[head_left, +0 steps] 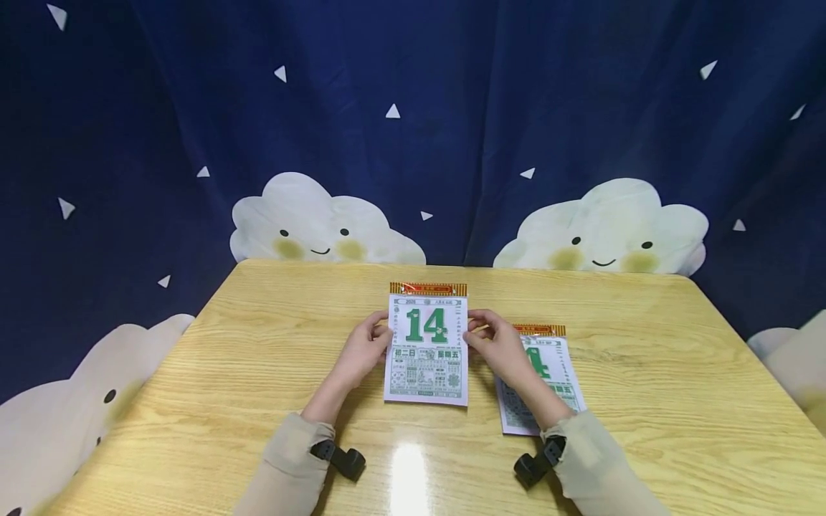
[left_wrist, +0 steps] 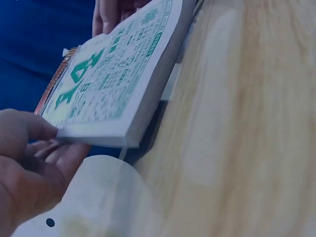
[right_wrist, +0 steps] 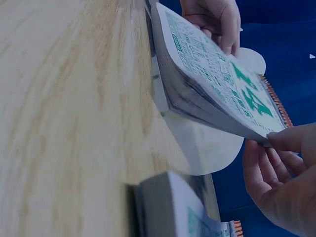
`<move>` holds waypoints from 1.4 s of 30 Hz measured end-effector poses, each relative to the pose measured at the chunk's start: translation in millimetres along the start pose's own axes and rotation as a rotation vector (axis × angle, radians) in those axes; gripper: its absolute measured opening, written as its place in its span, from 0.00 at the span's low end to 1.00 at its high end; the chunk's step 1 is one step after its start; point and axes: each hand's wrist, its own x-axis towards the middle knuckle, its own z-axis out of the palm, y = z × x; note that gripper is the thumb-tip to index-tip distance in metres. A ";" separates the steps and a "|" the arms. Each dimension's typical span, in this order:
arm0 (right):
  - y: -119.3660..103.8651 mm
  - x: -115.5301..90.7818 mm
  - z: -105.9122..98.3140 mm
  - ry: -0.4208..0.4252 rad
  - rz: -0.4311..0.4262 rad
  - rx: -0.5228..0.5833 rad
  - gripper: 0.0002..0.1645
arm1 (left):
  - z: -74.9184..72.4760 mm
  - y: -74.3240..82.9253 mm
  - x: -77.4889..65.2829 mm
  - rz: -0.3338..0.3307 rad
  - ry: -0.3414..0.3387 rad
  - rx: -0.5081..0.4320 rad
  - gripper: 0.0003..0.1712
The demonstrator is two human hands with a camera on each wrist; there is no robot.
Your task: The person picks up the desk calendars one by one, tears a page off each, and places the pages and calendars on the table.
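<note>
A thick tear-off calendar [head_left: 426, 351] with a green 14 and a red-and-gold top strip faces up between my hands. My left hand [head_left: 363, 351] grips its left edge, thumb on top and fingers beneath, as the left wrist view shows. On the opposite edge, my right hand [head_left: 497, 347] pinches the pages the same way. In the right wrist view the calendar [right_wrist: 207, 74] is tilted, its top end raised over the table. A second, similar calendar [head_left: 568, 373] lies on the table to the right, partly hidden under my right forearm.
The wooden table [head_left: 258, 344] spreads around both calendars. Behind it hangs a dark blue curtain [head_left: 439, 143] with white triangles and smiling clouds. Black wrist cameras are strapped to both of my sleeves.
</note>
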 end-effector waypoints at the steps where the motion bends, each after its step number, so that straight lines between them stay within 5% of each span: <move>1: 0.9 0.3 -0.2 -0.002 0.006 0.009 0.22 | 0.4 0.0 0.0 0.000 0.003 -0.011 0.25; 8: 4.8 3.7 -1.0 -0.024 0.007 0.072 0.22 | -1.4 -3.7 1.6 -0.006 -0.042 -0.133 0.23; 14: 0.4 3.4 -4.1 0.001 -0.015 -0.003 0.23 | -4.5 -5.9 3.3 -0.001 -0.098 -0.334 0.25; 17: -4.7 0.6 -5.8 0.046 -0.172 -0.175 0.26 | -6.7 -6.6 3.6 0.001 -0.146 -0.432 0.26; 22: -15.8 -8.2 -5.1 0.157 -0.623 -0.557 0.23 | -9.5 -6.1 3.8 0.017 -0.202 -0.510 0.27; 26: -24.3 -15.2 -1.8 0.077 -0.861 -0.678 0.17 | -10.1 -3.5 3.0 0.027 -0.226 -0.551 0.28; 33: -25.7 -25.4 6.4 -0.200 -0.943 -0.732 0.26 | -9.9 -2.3 1.6 0.027 -0.224 -0.582 0.28; 36: -24.0 -28.2 8.4 -0.239 -0.965 -0.760 0.28 | -9.7 -3.5 1.4 0.028 -0.220 -0.585 0.28; 42: -23.7 -31.6 11.1 -0.253 -1.020 -0.763 0.10 | -10.1 -8.6 2.9 0.002 -0.197 -0.626 0.27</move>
